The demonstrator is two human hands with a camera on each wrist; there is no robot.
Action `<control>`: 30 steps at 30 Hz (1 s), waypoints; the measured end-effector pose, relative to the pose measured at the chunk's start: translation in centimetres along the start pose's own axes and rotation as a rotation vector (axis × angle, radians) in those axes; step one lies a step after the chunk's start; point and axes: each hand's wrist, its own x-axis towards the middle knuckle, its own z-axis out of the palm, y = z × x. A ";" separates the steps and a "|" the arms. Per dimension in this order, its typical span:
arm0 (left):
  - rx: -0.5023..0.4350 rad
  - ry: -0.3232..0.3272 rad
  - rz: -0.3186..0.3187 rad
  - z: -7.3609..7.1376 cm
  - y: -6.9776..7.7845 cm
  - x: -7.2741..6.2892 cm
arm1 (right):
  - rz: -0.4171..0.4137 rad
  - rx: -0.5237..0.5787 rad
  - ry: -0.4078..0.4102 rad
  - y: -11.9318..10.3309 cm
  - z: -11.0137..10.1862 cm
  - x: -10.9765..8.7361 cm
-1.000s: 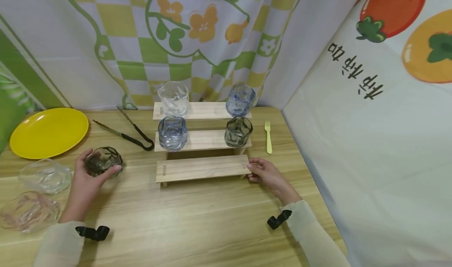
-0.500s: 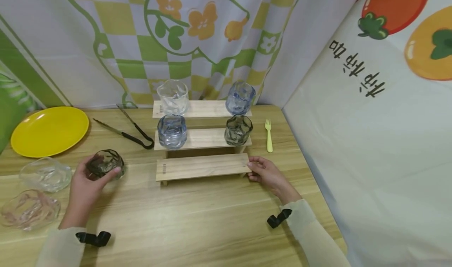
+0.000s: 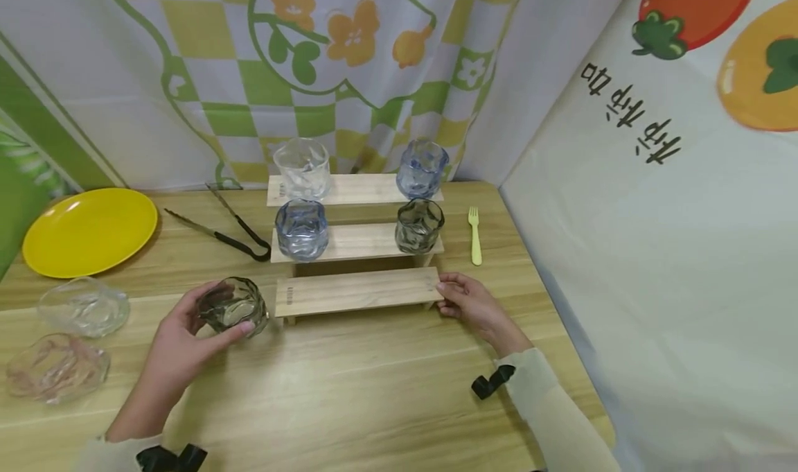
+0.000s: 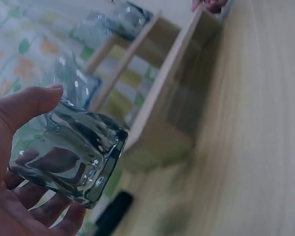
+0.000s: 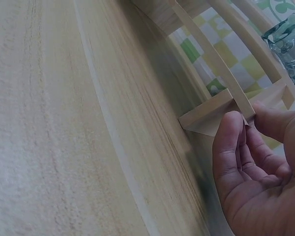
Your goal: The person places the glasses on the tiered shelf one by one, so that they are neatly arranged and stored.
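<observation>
My left hand (image 3: pixel 187 344) grips a smoky grey glass (image 3: pixel 232 308), thumb on the near side and fingers round the far side. In the left wrist view that glass (image 4: pixel 71 152) is tilted, clear of the table, close to the end of the wooden stand. With my right hand (image 3: pixel 474 310) I pinch the right end of the stand's lowest step (image 3: pixel 358 292); the right wrist view has thumb and fingertips on the board's corner (image 5: pixel 236 101). On the middle step stand a blue glass (image 3: pixel 302 231) and another grey glass (image 3: pixel 420 226). The top step bears a clear glass (image 3: pixel 303 169) and a blue glass (image 3: pixel 422 169).
On the left lie a clear glass (image 3: pixel 84 308), a pinkish glass (image 3: pixel 58 368) and a yellow plate (image 3: pixel 90 233). Black-handled tongs (image 3: pixel 231 240) lie left of the stand, a light yellow fork (image 3: pixel 475 236) to its right. A patterned curtain (image 3: pixel 349 56) hangs behind.
My left hand has carried the grey glass rightward and slightly nearer, up to the left end of the lowest step. The right hand keeps its pinch on the step's right end.
</observation>
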 end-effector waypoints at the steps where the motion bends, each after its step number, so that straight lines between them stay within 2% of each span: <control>1: -0.005 -0.021 0.012 0.4 0.6 0.1 | 0.002 0.002 0.001 0.0 0.0 0.1; 5: -0.013 -0.108 0.024 2.4 2.9 1.2 | 0.003 0.006 0.004 -0.1 0.0 0.2; 9: -0.051 -0.176 0.008 5.3 4.6 2.5 | -0.001 -0.001 0.001 -0.2 0.0 0.2; 13: -0.094 -0.227 0.030 9.2 5.2 3.5 | -0.002 -0.004 -0.019 -0.1 0.1 0.1; 17: -0.126 -0.271 0.055 13.6 5.5 4.4 | 0.008 0.008 -0.005 -0.1 0.1 0.0; 20: -0.137 -0.285 0.065 16.6 5.8 5.0 | 0.005 0.007 -0.002 -0.1 0.0 0.0; 24: -0.148 -0.280 0.099 19.8 6.4 5.8 | -0.002 0.009 -0.003 0.0 -0.1 0.0; 30: -0.158 -0.221 0.118 22.7 6.8 6.3 | -0.011 0.018 -0.010 0.3 -0.2 0.0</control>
